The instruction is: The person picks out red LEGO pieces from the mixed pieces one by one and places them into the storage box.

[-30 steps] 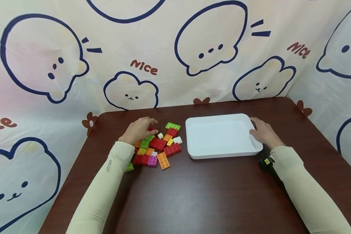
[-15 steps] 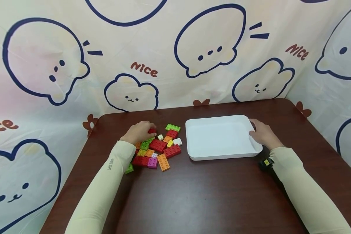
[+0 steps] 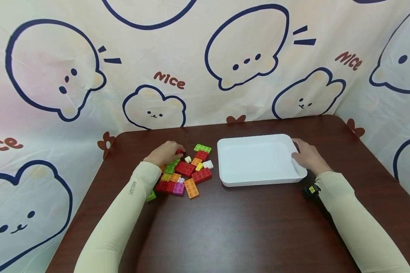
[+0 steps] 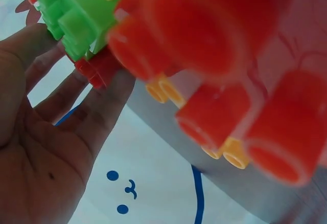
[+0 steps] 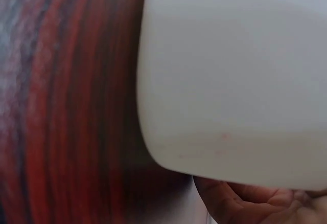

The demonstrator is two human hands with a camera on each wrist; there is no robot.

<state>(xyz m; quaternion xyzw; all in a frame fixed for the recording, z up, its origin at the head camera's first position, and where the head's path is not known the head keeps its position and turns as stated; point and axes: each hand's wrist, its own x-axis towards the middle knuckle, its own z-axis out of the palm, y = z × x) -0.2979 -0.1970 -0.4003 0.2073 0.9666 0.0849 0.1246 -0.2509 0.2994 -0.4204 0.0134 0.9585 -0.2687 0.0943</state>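
At the far edge of a pile of toy building bricks, my left hand pinches a small red brick between thumb and fingers. In the left wrist view, the fingers reach behind that red brick, with a green brick by the thumb. Large red bricks fill the near part of that view. My right hand grips the right rim of a shallow white tray, which has nothing in it. The right wrist view shows curled fingers under the tray's edge.
Beside the left hand lie an orange brick, a purple brick, a lime brick and a white brick. The dark brown table meets a printed cloth at the back. A black wrist device sits at the right cuff.
My left fingers have come down and closed round the red brick, and the hand has shifted slightly right. The right hand and the tray stay where they were.
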